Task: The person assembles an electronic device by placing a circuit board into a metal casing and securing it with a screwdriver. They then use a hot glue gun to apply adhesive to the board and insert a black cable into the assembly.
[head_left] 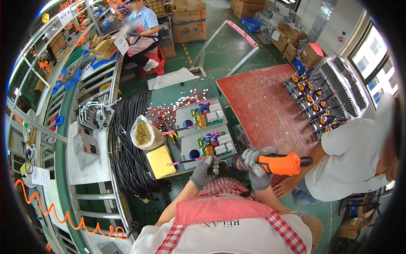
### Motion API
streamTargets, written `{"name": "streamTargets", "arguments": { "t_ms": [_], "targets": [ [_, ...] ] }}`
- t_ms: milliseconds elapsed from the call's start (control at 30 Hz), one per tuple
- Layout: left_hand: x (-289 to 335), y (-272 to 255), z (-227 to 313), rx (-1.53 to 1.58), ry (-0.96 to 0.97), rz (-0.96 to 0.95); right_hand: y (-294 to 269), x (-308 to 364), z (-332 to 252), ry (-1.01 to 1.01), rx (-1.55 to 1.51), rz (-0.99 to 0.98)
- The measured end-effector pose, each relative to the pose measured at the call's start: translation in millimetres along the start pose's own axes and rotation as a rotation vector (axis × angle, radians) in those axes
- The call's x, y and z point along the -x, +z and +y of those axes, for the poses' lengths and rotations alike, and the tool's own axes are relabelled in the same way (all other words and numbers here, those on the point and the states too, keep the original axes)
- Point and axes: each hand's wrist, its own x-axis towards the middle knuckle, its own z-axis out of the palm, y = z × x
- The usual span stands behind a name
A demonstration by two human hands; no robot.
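Observation:
My right hand [259,169], in a grey glove, is wrapped around an orange and black electric screwdriver [279,164], which lies level with its bit pointing left. My left hand [204,172], gloved too, has its fingers pinched together close to the bit's tip; what they hold, if anything, is too small to make out. Just beyond my hands lies a grey metal plate [191,144] bearing a green circuit board [218,144] with a copper coil and white blocks. A second circuit board [207,116] sits on a similar plate farther away.
A clear bag of brass-coloured small parts [146,133], yellow sheets [161,162] and a coil of black cable [127,148] lie to the left. Red-and-white wire leads [167,115] are scattered behind. A red table [258,99] holds finned metal housings [338,86]. A person in white [351,156] stands close at right.

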Motion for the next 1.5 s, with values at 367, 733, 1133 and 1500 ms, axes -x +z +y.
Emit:
{"name": "streamTargets", "arguments": {
  "t_ms": [367, 733, 1133, 1500],
  "targets": [
    [-0.1, 16.0, -1.9, 0.005, 0.027, 0.126, -9.7, -5.7, -1.6, 0.013, -0.137, 0.037],
    [-30.6, 17.8, -8.5, 0.112, -0.023, 0.097, -40.5, -32.7, -0.9, 0.073, -0.161, -0.053],
    [-52.2, 13.7, -12.2, 0.144, -0.072, -0.149, -50.3, -56.7, -10.7, 0.162, -0.248, 0.147],
    [-52.8, 25.8, -22.6, -0.409, -0.047, 0.043, -65.7, -63.8, -3.2, 0.041, -0.08, 0.214]
  ]
}}
